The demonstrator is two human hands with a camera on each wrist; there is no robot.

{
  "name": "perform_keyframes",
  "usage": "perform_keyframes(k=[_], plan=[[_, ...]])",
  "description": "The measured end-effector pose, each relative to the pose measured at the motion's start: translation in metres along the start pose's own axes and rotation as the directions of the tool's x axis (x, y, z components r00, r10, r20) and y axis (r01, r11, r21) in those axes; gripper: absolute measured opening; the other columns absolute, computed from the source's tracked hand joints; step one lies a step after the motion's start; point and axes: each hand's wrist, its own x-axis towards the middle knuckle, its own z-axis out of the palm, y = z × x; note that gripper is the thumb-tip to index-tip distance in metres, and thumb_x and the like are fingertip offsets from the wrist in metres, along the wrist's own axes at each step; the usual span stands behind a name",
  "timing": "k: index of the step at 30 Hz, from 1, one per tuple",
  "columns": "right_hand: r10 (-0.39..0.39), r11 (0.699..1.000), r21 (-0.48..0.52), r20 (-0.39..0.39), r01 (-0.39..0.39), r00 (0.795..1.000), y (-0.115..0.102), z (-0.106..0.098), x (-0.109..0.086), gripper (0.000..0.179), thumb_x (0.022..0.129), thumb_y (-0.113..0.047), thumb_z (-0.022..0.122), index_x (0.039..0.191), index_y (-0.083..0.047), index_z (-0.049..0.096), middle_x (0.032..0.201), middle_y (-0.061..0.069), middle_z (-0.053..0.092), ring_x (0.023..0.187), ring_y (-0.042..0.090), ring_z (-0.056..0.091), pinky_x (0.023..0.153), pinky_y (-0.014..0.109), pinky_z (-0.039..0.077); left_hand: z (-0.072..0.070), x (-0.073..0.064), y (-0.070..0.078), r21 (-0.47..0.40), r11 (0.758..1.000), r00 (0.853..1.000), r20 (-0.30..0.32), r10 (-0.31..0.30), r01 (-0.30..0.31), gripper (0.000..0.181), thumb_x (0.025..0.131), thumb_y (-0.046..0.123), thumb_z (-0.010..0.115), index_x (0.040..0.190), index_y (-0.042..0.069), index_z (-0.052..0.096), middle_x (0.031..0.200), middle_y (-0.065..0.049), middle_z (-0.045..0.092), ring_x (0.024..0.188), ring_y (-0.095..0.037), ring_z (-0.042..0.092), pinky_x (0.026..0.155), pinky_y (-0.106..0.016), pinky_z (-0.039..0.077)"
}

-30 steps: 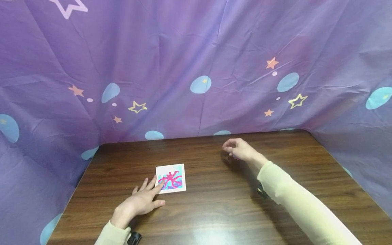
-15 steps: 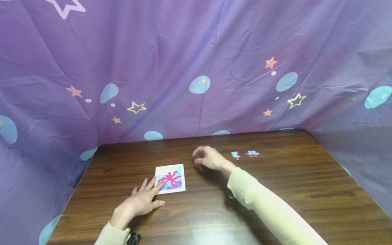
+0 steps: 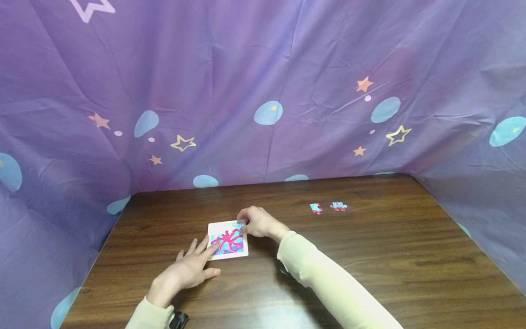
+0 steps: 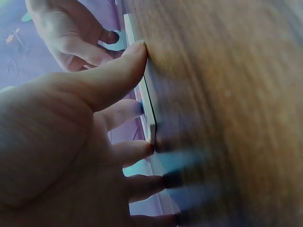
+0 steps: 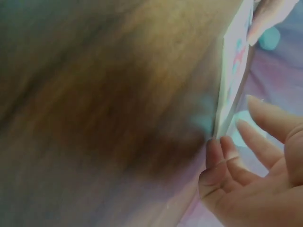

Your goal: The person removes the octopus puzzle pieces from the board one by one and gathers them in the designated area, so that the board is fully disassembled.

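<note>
A small square jigsaw puzzle (image 3: pixel 228 246) with a white border and a pink octopus picture lies on the wooden table. Bare white shows across its upper left part. My left hand (image 3: pixel 186 270) rests at its left edge with fingers spread straight, the index fingertip on the picture; the thumb lies below it. My right hand (image 3: pixel 260 223) is at the upper right corner, its fingertips right at the edge. In the right wrist view, the thumb and fingers of that hand (image 5: pixel 251 175) stand apart and nothing shows between them. Two loose puzzle pieces (image 3: pixel 316 208) (image 3: pixel 339 206) lie farther right.
The dark wooden table (image 3: pixel 370 256) ends at the back against a purple curtain (image 3: pixel 230 91) printed with stars and blue ovals, which also hangs along both sides. A dark wrist device (image 3: pixel 179 320) sits at the left sleeve.
My right hand has moved left from over the loose pieces to the puzzle's upper right corner, uncovering both pieces. My left hand has stayed on the puzzle.
</note>
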Motion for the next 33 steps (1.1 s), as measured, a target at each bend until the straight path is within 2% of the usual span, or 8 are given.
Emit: perform_keyframes(k=[4, 11, 16, 23, 28, 33], plan=[[0.032, 0.998, -0.053, -0.007, -0.033, 0.999, -0.004, 0.007, 0.001, 0.026, 0.08, -0.01, 0.077, 0.105, -0.006, 0.073, 0.09, 0.005, 0.069, 0.089, 0.021, 0.061, 0.087, 0.036, 0.05, 0.0, 0.0, -0.001, 0.002, 1.0, 1.0, -0.002, 0.005, -0.005, 0.071, 0.091, 0.038, 0.067, 0.15, 0.01, 0.039, 0.157, -0.025, 0.021, 0.141, -0.053, 0.014, 0.103, -0.076, 0.013], [0.059, 0.985, -0.164, -0.009, -0.06, 0.998, -0.015, 0.011, -0.003, 0.033, 0.081, -0.01, 0.076, 0.113, -0.007, 0.074, 0.109, 0.012, 0.065, 0.11, 0.029, 0.059, 0.097, 0.04, 0.047, 0.0, 0.001, 0.001, 0.001, 1.0, 1.0, 0.0, 0.012, -0.012, 0.071, 0.091, 0.038, 0.067, 0.15, 0.009, 0.04, 0.157, -0.026, 0.02, 0.141, -0.053, 0.013, 0.103, -0.077, 0.012], [0.087, 0.98, -0.18, -0.01, -0.088, 0.996, -0.018, 0.013, -0.002, 0.033, 0.081, -0.012, 0.077, 0.114, -0.008, 0.072, 0.111, 0.012, 0.063, 0.109, 0.028, 0.059, 0.097, 0.039, 0.047, -0.001, 0.001, 0.002, -0.003, 1.0, 1.0, 0.004, 0.015, -0.015, 0.07, 0.091, 0.038, 0.067, 0.149, 0.008, 0.041, 0.157, -0.027, 0.02, 0.14, -0.054, 0.013, 0.102, -0.077, 0.012], [0.117, 0.991, -0.055, -0.017, -0.118, 0.993, -0.013, 0.019, 0.006, 0.023, 0.078, -0.008, 0.078, 0.095, -0.008, 0.063, 0.097, 0.008, 0.057, 0.101, 0.025, 0.055, 0.093, 0.037, 0.046, 0.0, -0.002, 0.001, -0.021, 1.0, 1.0, 0.015, 0.016, -0.015, 0.069, 0.092, 0.035, 0.066, 0.149, 0.008, 0.04, 0.157, -0.026, 0.018, 0.14, -0.054, 0.012, 0.102, -0.078, 0.011], [0.097, 0.995, 0.003, -0.015, -0.097, 0.995, -0.01, 0.022, 0.006, 0.028, 0.078, -0.007, 0.078, 0.094, -0.01, 0.056, 0.091, 0.006, 0.054, 0.094, 0.024, 0.053, 0.087, 0.038, 0.046, 0.002, -0.005, 0.001, -0.027, 1.0, 1.0, 0.014, 0.014, -0.014, 0.068, 0.092, 0.035, 0.066, 0.148, 0.007, 0.041, 0.157, -0.026, 0.019, 0.14, -0.054, 0.013, 0.101, -0.078, 0.012], [0.086, 0.977, 0.2, -0.035, -0.077, 0.996, -0.005, 0.024, 0.005, 0.025, 0.079, 0.001, 0.074, 0.095, -0.008, 0.057, 0.078, 0.001, 0.054, 0.075, 0.016, 0.052, 0.069, 0.03, 0.045, 0.0, -0.002, 0.001, -0.018, 1.0, 1.0, 0.013, 0.02, -0.02, 0.068, 0.092, 0.036, 0.066, 0.148, 0.007, 0.041, 0.157, -0.026, 0.019, 0.14, -0.054, 0.013, 0.101, -0.079, 0.011]])
